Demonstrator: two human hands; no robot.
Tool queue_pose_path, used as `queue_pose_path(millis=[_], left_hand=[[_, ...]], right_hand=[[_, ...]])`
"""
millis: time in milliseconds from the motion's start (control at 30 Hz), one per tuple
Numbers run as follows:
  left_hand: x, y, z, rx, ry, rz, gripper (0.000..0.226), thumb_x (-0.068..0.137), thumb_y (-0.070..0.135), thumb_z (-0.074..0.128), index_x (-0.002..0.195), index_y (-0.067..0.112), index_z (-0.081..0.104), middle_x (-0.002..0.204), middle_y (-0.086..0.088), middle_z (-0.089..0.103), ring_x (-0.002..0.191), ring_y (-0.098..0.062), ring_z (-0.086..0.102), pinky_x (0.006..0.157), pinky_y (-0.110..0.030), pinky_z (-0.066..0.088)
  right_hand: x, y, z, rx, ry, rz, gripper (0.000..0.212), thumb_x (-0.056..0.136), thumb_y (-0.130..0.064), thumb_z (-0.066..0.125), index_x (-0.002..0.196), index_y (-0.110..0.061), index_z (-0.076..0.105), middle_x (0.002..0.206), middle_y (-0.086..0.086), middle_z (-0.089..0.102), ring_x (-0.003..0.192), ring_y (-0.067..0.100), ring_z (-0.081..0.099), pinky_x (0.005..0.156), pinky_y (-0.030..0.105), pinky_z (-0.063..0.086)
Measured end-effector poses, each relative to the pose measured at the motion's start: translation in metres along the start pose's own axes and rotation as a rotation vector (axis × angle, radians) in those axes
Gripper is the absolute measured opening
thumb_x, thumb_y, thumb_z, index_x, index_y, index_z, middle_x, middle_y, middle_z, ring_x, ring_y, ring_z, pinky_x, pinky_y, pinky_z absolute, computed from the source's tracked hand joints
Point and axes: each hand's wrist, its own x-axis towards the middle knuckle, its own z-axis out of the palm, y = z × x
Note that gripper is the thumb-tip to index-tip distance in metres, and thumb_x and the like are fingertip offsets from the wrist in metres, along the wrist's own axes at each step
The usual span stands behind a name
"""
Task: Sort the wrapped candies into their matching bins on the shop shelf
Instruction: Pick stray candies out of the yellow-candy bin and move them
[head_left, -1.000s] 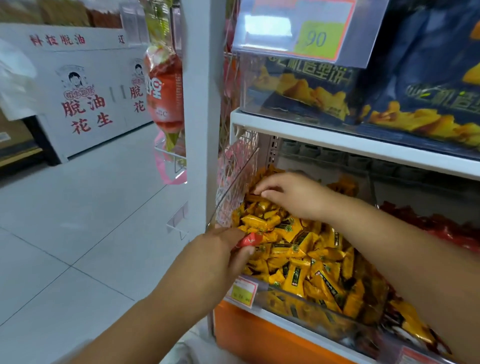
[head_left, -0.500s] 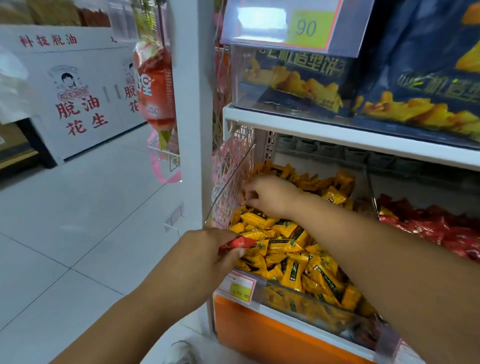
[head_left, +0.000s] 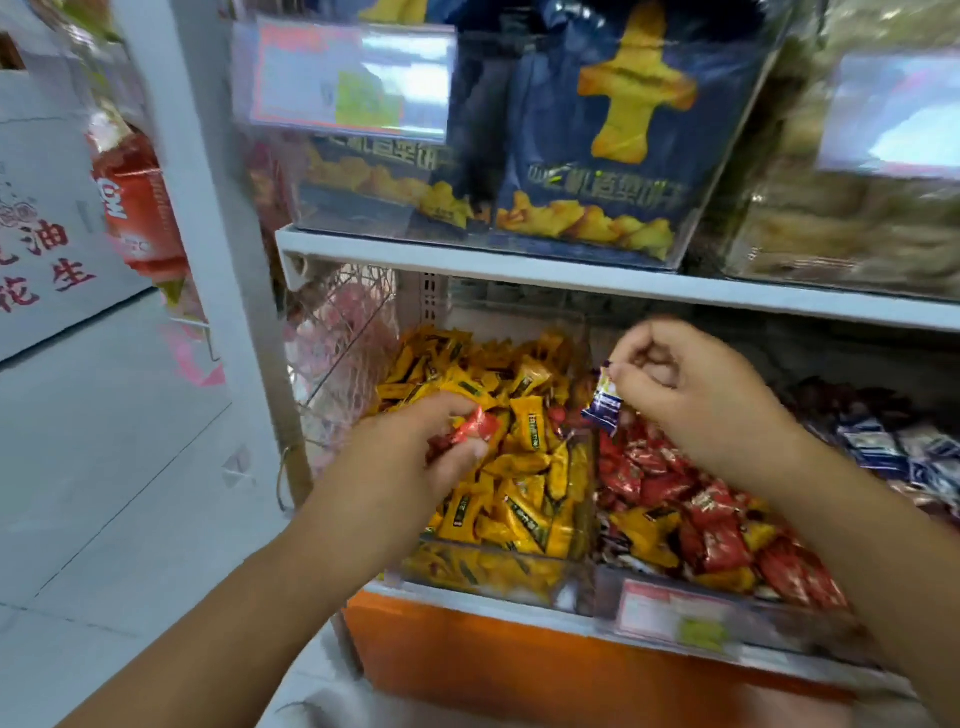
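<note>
1. Head view, nearest zone: both forearms enter from the bottom edge and reach toward the lower shelf. An orange base panel (head_left: 519, 670) runs below that shelf.
2. Left hand (head_left: 410, 462): the fingers are curled and grip a red candy (head_left: 475, 428) against the thumb. The hand is above the yellow bin (head_left: 483, 571).
3. Right hand (head_left: 696, 400): thumb and forefinger pinch a blue-and-white candy (head_left: 602, 400) by its upper end. The wrapper hangs down over the rear of the red bin (head_left: 779, 618), close to the divider.
4. The yellow bin is the leftmost clear-walled compartment. It is filled with yellow candies (head_left: 519, 467).
5. The red bin stands directly to its right. It holds red candies (head_left: 717, 540) with several stray yellow pieces (head_left: 644, 530) mixed in. A blurred price label (head_left: 670, 613) sits on its front.
6. Further right, a third compartment holds blue-and-white packets (head_left: 878, 447).
7. Farthest zone: a white shelf board (head_left: 571, 273) carries clear boxes of dark blue snack bags (head_left: 597, 156).
</note>
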Motion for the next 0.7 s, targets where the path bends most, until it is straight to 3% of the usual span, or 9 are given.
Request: queue_pose_path(millis=[67, 133, 167, 233, 300, 400, 467, 567, 700], left_hand=[[0.010, 0.025, 0.017, -0.027, -0.006, 0.064, 0.029, 0.091, 0.041, 0.059, 0.120, 0.040, 0.057, 0.094, 0.022, 0.056, 0.090, 0.005, 0.053, 0.067, 0.001, 0.036], [0.022, 0.052, 0.038, -0.053, -0.024, 0.146, 0.029, 0.092, 0.038, 0.061, 0.121, 0.037, 0.059, 0.091, 0.026, 0.052, 0.090, 0.008, 0.048, 0.068, 0.002, 0.033], [0.029, 0.062, 0.048, -0.058, -0.023, 0.192, 0.027, 0.091, 0.035, 0.062, 0.118, 0.034, 0.062, 0.087, 0.029, 0.051, 0.089, 0.009, 0.046, 0.069, 0.003, 0.031], [0.043, 0.082, 0.073, -0.036, -0.032, 0.268, 0.026, 0.090, 0.030, 0.065, 0.116, 0.033, 0.066, 0.088, 0.028, 0.055, 0.087, 0.005, 0.049, 0.073, -0.001, 0.032], [0.056, 0.088, 0.097, 0.079, -0.039, 0.306, 0.032, 0.089, 0.031, 0.067, 0.121, 0.036, 0.065, 0.104, 0.018, 0.064, 0.100, -0.010, 0.051, 0.089, -0.017, 0.036], [0.068, 0.083, 0.118, 0.209, -0.015, 0.317, 0.044, 0.087, 0.035, 0.068, 0.129, 0.035, 0.059, 0.127, 0.005, 0.059, 0.118, -0.022, 0.044, 0.103, -0.033, 0.032], [0.069, 0.082, 0.121, 0.162, -0.003, 0.298, 0.043, 0.087, 0.034, 0.068, 0.129, 0.033, 0.059, 0.128, 0.003, 0.058, 0.122, -0.023, 0.042, 0.104, -0.031, 0.030], [0.067, 0.079, 0.121, 0.127, -0.009, 0.295, 0.040, 0.087, 0.033, 0.067, 0.127, 0.032, 0.061, 0.130, 0.006, 0.055, 0.126, -0.019, 0.037, 0.105, -0.027, 0.025], [0.058, 0.068, 0.107, 0.126, -0.022, 0.301, 0.041, 0.088, 0.034, 0.064, 0.129, 0.035, 0.057, 0.132, 0.011, 0.052, 0.129, -0.015, 0.035, 0.106, -0.025, 0.022]], right_hand=[[-0.019, 0.018, -0.024, 0.009, 0.115, 0.046, 0.016, 0.092, -0.011, 0.061, 0.081, -0.022, 0.057, 0.064, 0.003, 0.058, 0.053, 0.012, 0.056, 0.051, 0.020, 0.039], [-0.034, 0.038, -0.044, -0.016, 0.203, 0.077, 0.019, 0.091, -0.012, 0.063, 0.080, -0.026, 0.057, 0.069, 0.008, 0.061, 0.064, 0.032, 0.062, 0.058, 0.040, 0.047], [-0.040, 0.045, -0.049, -0.044, 0.215, 0.083, 0.019, 0.091, -0.012, 0.063, 0.079, -0.026, 0.057, 0.068, 0.007, 0.061, 0.064, 0.032, 0.063, 0.059, 0.040, 0.047], [-0.054, 0.056, -0.063, -0.115, 0.214, 0.110, 0.018, 0.090, -0.012, 0.064, 0.078, -0.023, 0.058, 0.064, 0.002, 0.064, 0.056, 0.015, 0.063, 0.054, 0.027, 0.045], [-0.067, 0.064, -0.079, -0.131, 0.253, 0.153, 0.016, 0.091, -0.012, 0.063, 0.079, -0.022, 0.059, 0.063, 0.000, 0.066, 0.052, 0.003, 0.061, 0.052, 0.020, 0.044], [-0.083, 0.080, -0.111, -0.153, 0.454, 0.186, 0.016, 0.090, -0.015, 0.065, 0.079, -0.026, 0.063, 0.073, -0.003, 0.070, 0.072, 0.011, 0.069, 0.069, 0.032, 0.054], [-0.089, 0.088, -0.132, -0.259, 0.523, 0.224, 0.018, 0.089, -0.017, 0.067, 0.075, -0.028, 0.063, 0.082, -0.003, 0.071, 0.081, 0.014, 0.068, 0.074, 0.032, 0.053], [-0.096, 0.093, -0.148, -0.397, 0.396, 0.370, 0.010, 0.091, -0.023, 0.066, 0.084, -0.029, 0.064, 0.089, -0.009, 0.064, 0.076, -0.002, 0.057, 0.059, 0.009, 0.039], [-0.099, 0.094, -0.150, -0.316, 0.320, 0.387, 0.012, 0.093, -0.020, 0.063, 0.097, -0.032, 0.065, 0.085, -0.022, 0.058, 0.076, -0.012, 0.054, 0.055, 0.000, 0.038]])
